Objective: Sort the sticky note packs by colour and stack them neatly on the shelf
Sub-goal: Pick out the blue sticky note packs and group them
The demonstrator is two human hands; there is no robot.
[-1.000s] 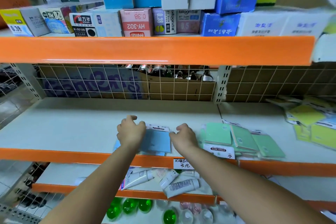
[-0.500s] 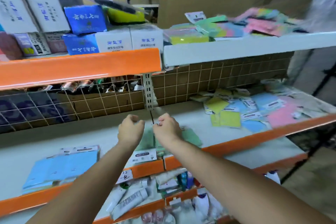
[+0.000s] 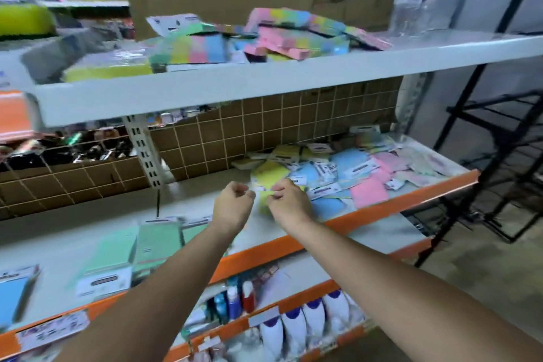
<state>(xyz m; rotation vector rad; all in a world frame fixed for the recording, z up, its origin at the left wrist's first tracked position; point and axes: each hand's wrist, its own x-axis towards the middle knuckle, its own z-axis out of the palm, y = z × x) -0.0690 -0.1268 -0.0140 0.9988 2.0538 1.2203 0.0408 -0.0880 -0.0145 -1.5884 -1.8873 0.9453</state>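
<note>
A jumbled pile of sticky note packs (image 3: 357, 175) in yellow, blue and pink lies at the right end of the middle shelf (image 3: 390, 205). Green packs (image 3: 123, 250) lie grouped further left, and a blue pack (image 3: 13, 294) sits at the far left edge. Both my hands hover at the pile's left edge with fingers curled. My left hand (image 3: 233, 204) holds nothing. The fingertips of my right hand (image 3: 289, 200) are at the edge of a yellow pack (image 3: 269, 178); the blur hides whether they pinch it.
The grey shelf above (image 3: 264, 82) carries multicoloured note blocks (image 3: 264, 35) and overhangs the hands. Bottles and tubes (image 3: 293, 329) fill the shelf below. A wire grid (image 3: 264, 126) backs the shelf, and a black metal rack (image 3: 499, 156) stands to the right.
My view and both hands have swung right, from the blue packs past the green ones to the mixed pile. Both hands stayed curled throughout.
</note>
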